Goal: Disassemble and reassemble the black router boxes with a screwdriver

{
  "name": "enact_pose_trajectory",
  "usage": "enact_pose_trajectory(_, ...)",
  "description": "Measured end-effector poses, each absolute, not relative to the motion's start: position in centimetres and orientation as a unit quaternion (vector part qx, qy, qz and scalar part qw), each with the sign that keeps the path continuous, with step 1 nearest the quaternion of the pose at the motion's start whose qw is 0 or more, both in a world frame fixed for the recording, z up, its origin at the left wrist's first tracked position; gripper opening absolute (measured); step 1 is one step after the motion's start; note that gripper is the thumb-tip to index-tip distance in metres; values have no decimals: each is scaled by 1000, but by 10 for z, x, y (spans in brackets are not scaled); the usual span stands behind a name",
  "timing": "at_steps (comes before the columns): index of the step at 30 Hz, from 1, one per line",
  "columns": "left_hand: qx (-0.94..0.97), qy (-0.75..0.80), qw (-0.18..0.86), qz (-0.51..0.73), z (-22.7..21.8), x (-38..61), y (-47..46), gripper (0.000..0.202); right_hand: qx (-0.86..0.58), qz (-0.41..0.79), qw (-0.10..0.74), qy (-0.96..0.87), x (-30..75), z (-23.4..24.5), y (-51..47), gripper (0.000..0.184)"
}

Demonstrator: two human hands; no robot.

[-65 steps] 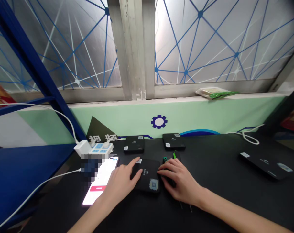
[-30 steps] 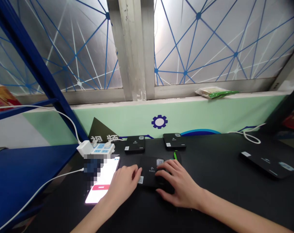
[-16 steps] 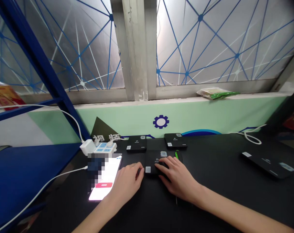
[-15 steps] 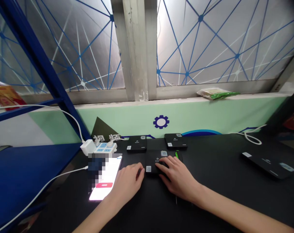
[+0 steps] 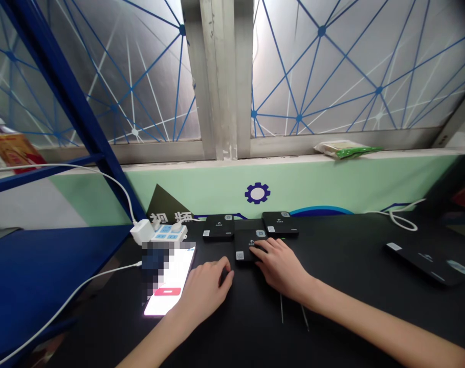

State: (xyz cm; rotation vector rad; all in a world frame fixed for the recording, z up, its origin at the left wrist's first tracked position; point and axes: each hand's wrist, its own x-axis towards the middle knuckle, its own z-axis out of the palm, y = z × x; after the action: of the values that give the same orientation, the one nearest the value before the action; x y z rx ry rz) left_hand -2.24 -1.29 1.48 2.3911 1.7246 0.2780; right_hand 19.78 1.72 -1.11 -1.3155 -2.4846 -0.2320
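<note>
A small flat black box [image 5: 246, 243] with white stickers lies on the black table [image 5: 343, 276], between two similar black boxes at the back, one to its left [image 5: 218, 227] and one to its right [image 5: 279, 223]. My right hand [image 5: 280, 264] rests with its fingertips spread on the near right corner of the middle box. My left hand [image 5: 206, 289] lies palm down on the table just left of and nearer than that box, fingers loosely curled, holding nothing. A lit phone [image 5: 171, 281] lies beside my left hand.
A white power strip [image 5: 159, 232] with a charger and white cables sits at the back left. Another flat black device [image 5: 427, 260] lies at the right. Blue shelving [image 5: 32, 266] stands left. A green packet [image 5: 343, 148] lies on the window sill.
My right hand has pushed the middle black box away from me, up between the two boxes at the back. My left hand has let go of it and stays on the table.
</note>
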Motion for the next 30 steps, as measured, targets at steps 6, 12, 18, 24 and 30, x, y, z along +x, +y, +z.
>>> enact_pose_trajectory(6,807,579,83,85,14,-23,-14,15,-465,-79,150,-869,196,-14,32,31)
enact_pose_trajectory(12,811,572,87,86,14,-23,-15,15,-468,-77,138,-870,197,-15,45,41)
enact_pose_trajectory(18,808,577,95,78,14,-21,-16,15,-480,-72,126,-865,193,-12,56,47)
enact_pose_trajectory(24,805,581,92,70,13,-20,-15,14,-498,-54,100,-860,187,-7,66,65)
enact_pose_trajectory(30,810,575,92,71,12,-20,-14,13,-492,-55,110,-862,186,-8,74,59)
